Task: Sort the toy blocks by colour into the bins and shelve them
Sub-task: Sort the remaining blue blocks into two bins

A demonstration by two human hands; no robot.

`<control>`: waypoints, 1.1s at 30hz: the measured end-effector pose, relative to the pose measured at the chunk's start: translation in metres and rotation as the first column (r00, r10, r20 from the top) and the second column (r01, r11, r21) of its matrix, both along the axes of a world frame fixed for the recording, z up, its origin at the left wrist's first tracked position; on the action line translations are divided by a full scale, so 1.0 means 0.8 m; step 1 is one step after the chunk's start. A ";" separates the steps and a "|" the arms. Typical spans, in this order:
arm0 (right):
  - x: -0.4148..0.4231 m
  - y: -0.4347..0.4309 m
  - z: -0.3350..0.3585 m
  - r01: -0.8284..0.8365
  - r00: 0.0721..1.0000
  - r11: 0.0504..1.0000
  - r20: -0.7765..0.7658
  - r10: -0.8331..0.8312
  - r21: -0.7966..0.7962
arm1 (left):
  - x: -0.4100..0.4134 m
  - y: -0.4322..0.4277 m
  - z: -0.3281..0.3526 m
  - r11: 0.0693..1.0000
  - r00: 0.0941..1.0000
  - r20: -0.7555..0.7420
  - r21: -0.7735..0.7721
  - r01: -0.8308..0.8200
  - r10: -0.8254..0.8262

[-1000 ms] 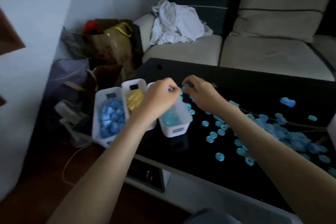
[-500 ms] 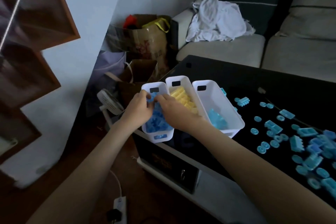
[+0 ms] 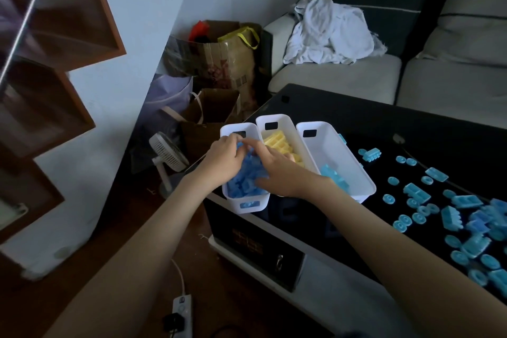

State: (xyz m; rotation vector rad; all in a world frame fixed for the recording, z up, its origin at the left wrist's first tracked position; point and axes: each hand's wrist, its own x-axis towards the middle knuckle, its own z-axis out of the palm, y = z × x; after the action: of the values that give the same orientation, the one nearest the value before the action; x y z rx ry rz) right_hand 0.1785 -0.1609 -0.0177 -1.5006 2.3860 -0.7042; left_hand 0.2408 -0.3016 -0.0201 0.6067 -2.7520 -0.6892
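My left hand [image 3: 222, 159] curls into the blue blocks [image 3: 241, 186] in the bin [image 3: 233, 204] under it; I cannot tell if it holds one. My right hand [image 3: 277, 173] lies open on them.

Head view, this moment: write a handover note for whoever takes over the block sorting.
Left hand, right hand: fingertips meet in the left bin; a pinched block cannot be told.
Bins side by side at the black table corner: left bin blue blocks, middle bin yellow blocks, right bin few light blue blocks.
Done: partly sorted.
Left: loose blocks and rings on the table; bins unshelved.
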 end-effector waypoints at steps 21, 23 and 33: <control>0.000 0.248 0.014 0.384 0.921 0.913 -0.007 -0.388 -0.138 | -0.062 0.281 0.024 0.918 0.884 -0.248 -0.069 0.391 -0.395; -0.007 0.294 0.009 0.486 0.873 0.874 -0.043 -0.486 -0.019 | -0.081 0.327 0.018 0.851 0.842 -0.122 -0.053 0.523 -0.525; -0.046 0.476 -0.001 0.747 0.657 0.612 -0.148 -0.739 0.260 | -0.117 0.410 -0.019 0.720 0.727 0.175 -0.110 0.685 -0.664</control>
State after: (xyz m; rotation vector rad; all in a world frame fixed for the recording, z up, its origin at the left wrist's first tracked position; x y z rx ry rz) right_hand 0.1419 0.2195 -0.0187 -0.3251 2.9501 -0.4062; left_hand 0.1474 0.0267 -0.0354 -0.4655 -3.0913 -0.5407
